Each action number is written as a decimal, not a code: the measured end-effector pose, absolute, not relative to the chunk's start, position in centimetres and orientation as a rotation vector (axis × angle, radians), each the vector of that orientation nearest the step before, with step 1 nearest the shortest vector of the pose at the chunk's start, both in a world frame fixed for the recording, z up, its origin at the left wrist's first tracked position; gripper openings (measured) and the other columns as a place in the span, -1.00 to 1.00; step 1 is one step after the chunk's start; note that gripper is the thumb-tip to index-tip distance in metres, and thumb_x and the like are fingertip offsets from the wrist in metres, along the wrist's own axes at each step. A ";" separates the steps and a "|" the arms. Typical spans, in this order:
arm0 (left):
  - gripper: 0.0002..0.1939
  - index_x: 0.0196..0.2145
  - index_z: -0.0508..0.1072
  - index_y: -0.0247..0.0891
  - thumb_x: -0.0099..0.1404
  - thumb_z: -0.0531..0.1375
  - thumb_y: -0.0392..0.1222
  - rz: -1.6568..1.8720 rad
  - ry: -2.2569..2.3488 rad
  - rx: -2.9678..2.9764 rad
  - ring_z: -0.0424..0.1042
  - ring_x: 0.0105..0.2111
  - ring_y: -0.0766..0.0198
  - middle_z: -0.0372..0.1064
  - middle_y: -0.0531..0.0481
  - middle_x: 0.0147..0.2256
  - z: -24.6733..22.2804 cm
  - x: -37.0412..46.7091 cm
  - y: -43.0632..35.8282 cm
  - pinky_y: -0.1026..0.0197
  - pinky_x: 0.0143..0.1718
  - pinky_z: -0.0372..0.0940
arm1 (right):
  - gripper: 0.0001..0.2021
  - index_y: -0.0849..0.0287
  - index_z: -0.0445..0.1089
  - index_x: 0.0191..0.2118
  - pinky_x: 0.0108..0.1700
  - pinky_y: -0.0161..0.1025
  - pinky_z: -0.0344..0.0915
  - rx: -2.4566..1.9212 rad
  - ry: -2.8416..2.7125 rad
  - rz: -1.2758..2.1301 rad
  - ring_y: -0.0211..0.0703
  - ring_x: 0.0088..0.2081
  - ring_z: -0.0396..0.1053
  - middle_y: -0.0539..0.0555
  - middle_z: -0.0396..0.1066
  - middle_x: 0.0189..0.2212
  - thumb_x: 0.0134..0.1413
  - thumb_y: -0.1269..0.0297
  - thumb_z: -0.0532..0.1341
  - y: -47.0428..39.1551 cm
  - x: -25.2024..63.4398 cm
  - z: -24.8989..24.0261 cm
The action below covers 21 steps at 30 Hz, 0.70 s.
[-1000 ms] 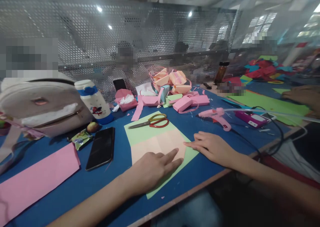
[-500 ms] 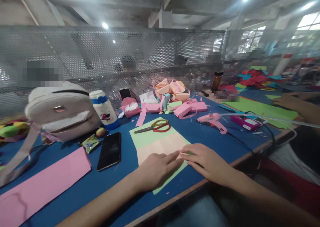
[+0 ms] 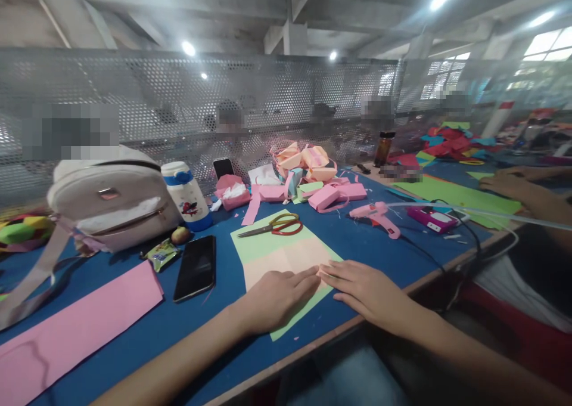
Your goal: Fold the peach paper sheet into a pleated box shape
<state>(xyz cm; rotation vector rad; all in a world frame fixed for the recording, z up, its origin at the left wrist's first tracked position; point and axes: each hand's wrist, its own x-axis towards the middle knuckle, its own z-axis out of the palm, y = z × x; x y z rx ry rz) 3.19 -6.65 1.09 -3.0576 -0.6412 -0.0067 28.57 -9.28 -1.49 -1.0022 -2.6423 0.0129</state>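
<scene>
A flat peach sheet [image 3: 290, 254], matte and faintly creased, lies on a larger pale green sheet [image 3: 252, 248] on the smooth blue tabletop [image 3: 245, 352]. The person's left hand [image 3: 281, 298] rests palm down on the peach paper, fingers straight and close together, gripping nothing that shows. The right hand [image 3: 369, 290] lies low from the other side, fingers extended over the peach sheet's right edge and thumb spread apart; the two hands' fingertips meet or nearly meet. Whether the right fingertips pinch the paper's edge cannot be told.

On the green sheet's far part lie scissors [image 3: 270, 226] with slim dark metal blades and looped handles, one yellowish, one red. To the left are a glossy black slab of a phone [image 3: 195, 269] and a long folded pink paper [image 3: 80, 328]. Beyond sit angular pink paper boxes [image 3: 329, 196] and a smooth pink glue gun [image 3: 379, 214].
</scene>
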 end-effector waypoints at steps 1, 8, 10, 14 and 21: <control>-0.47 0.29 0.00 -0.27 0.40 -0.01 -0.32 -0.024 -0.646 -3.075 0.47 -0.06 0.08 0.02 -0.28 0.33 1.1 3.2 -6.7 0.08 -0.14 0.39 | -0.62 0.18 0.31 0.21 0.21 0.07 0.26 -0.975 -2.655 -0.011 0.01 0.22 0.26 0.13 0.30 0.20 0.36 0.29 0.06 -9.1 28.5 -1.4; -0.44 0.32 -0.14 -0.28 0.44 -0.05 -0.28 -0.072 -0.716 -3.104 0.49 -0.08 0.06 0.29 -0.32 0.15 0.9 3.2 -6.7 0.10 -0.15 0.38 | -0.60 0.33 0.32 0.20 0.08 0.01 0.40 -0.924 -2.662 -0.158 0.04 0.17 0.33 0.23 0.32 0.17 0.37 0.27 0.02 -9.3 28.1 -1.6; -0.40 0.33 -0.18 -0.28 0.43 -0.02 -0.26 -0.043 -0.731 -3.102 0.50 -0.12 0.04 0.36 -0.31 0.08 0.8 3.2 -6.7 0.10 -0.18 0.38 | -0.60 0.34 0.31 0.20 0.08 0.01 0.41 -0.936 -2.655 -0.187 0.04 0.17 0.33 0.24 0.32 0.17 0.38 0.29 0.01 -9.6 28.0 -1.7; -0.38 0.33 -0.17 -0.24 0.41 0.00 -0.27 -0.012 -0.722 -3.090 0.50 -0.14 0.03 0.33 -0.30 0.11 1.0 3.3 -6.7 0.09 -0.20 0.38 | -0.59 0.34 0.28 0.22 0.12 0.01 0.37 -0.975 -2.677 -0.146 0.03 0.19 0.30 0.23 0.29 0.19 0.36 0.30 0.02 -9.7 28.1 -1.6; -0.39 0.30 -0.12 -0.34 0.37 0.01 -0.31 0.032 -0.708 -3.061 0.50 -0.18 0.00 0.25 -0.30 0.19 1.0 3.2 -6.7 0.04 -0.27 0.39 | -0.54 0.12 0.14 0.32 0.25 -0.03 0.22 -0.983 -2.732 0.043 -0.09 0.31 0.11 0.09 0.12 0.29 0.35 0.35 0.04 -9.9 29.4 -1.4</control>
